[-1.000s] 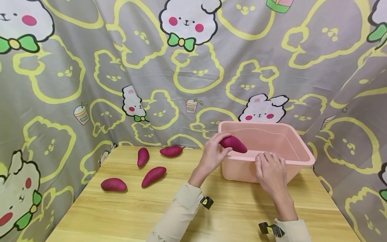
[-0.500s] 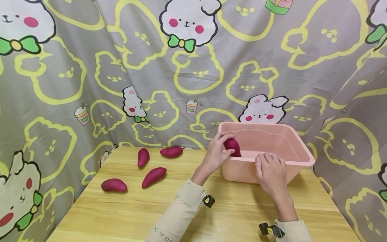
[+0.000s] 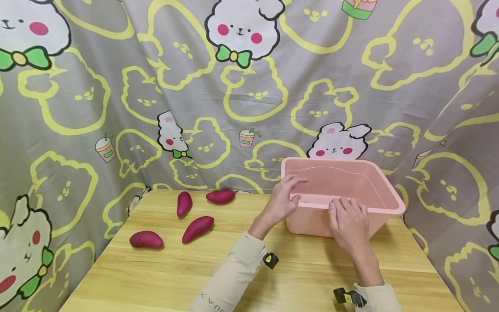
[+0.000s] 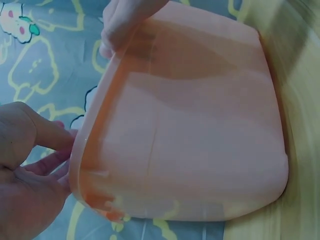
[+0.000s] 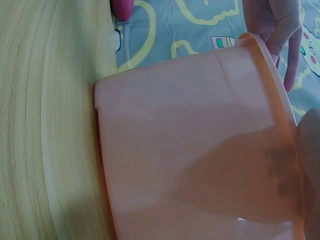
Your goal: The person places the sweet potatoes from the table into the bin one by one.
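Note:
A pink plastic bin stands at the right of the table. My left hand is over its near left corner, fingers spread apart and bent, with nothing between them. In the left wrist view the left hand appears beside the bin's rim. My right hand grips the front rim, its fingers curled over the edge. The bin's floor near the front wall is hidden, and no sweet potato shows inside. Several purple sweet potatoes lie to the left, among them one nearest the bin's front.
The wooden table bears another sweet potato at far left, one farther back and one by the rear edge. A patterned grey curtain hangs behind and on both sides.
The left hand held a sweet potato over the bin, tilted it downward inside the rim, then let it go. The right hand has stayed on the rim.

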